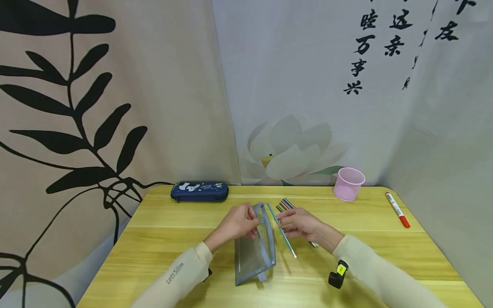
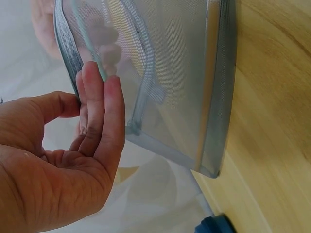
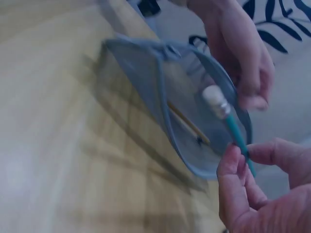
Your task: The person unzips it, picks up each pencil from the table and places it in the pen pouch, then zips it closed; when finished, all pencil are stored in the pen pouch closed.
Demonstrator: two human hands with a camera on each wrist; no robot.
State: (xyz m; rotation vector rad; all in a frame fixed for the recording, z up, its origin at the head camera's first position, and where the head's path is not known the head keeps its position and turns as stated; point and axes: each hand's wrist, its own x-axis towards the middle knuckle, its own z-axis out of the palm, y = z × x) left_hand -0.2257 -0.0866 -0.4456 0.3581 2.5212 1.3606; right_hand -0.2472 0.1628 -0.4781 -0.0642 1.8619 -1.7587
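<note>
My left hand [image 1: 240, 220] pinches the upper rim of a grey mesh zip pouch [image 1: 246, 263], which stands on edge with its mouth parted toward the right. Inside it, a slim wood-coloured pencil [image 3: 187, 121] shows in the right wrist view. Between thumb and fingers, my right hand [image 1: 304, 224] holds a teal pencil [image 1: 286, 240] with a white eraser end. That eraser end is right at the pouch's open mouth in the right wrist view. Partly hidden under the right hand, a row of several coloured pencils [image 1: 285, 205] lies on the table.
A navy pencil case [image 1: 200, 192] lies at the table's back left. The pink cup [image 1: 348, 186] stands at the back right, and a red-capped white marker [image 1: 396, 208] is near the right edge. Printed cloth hangs behind the wooden table [image 1: 154, 239].
</note>
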